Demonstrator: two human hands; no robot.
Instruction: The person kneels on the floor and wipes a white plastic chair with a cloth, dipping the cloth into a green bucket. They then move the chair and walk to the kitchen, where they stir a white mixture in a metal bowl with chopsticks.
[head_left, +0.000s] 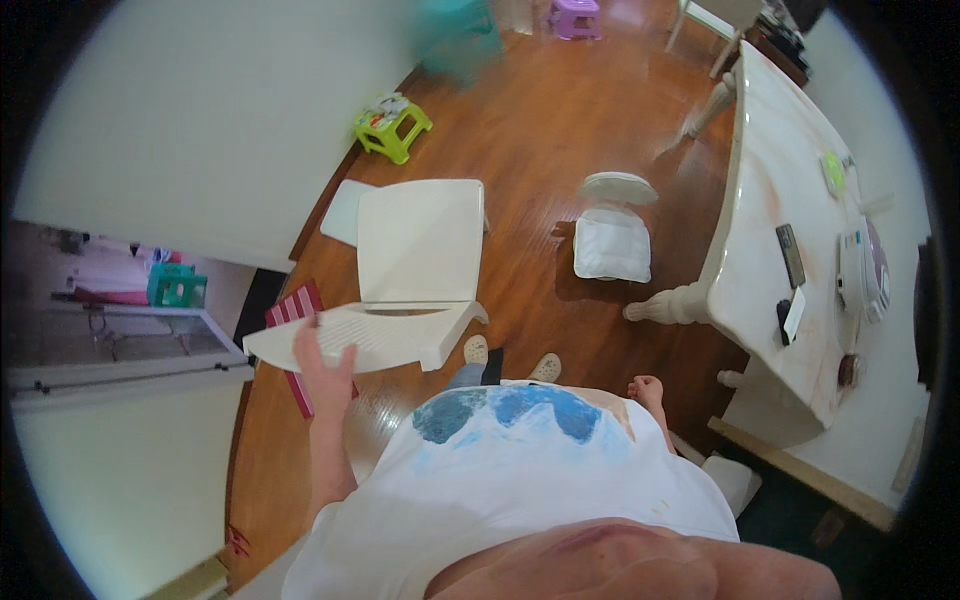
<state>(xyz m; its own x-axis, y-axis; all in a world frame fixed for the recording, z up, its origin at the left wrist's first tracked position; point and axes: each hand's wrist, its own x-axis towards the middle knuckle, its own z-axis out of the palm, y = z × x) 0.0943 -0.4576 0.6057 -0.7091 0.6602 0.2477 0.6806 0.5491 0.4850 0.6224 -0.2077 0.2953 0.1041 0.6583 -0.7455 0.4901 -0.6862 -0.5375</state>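
A white chair stands ahead of me on the left, with its smooth seat (421, 240) facing up. Its ribbed backrest (390, 334) is on the side nearer me. Over the outer part of that backrest is my left hand (326, 367), thumb and fingers apart. Whether it grips the backrest or only lies over it, I cannot tell. My right hand (646, 390) hangs low beside my body with its fingers curled in, and nothing shows in it. The white shirt (525, 465) I wear has blue patches on the front.
A small white padded chair (613, 244) stands by the marble-look table (765, 187). That table bears a remote control (790, 255) and a white appliance (862, 270). Along the left wall are a green stool (394, 127) and a red striped item (298, 386) on the wood floor (525, 135).
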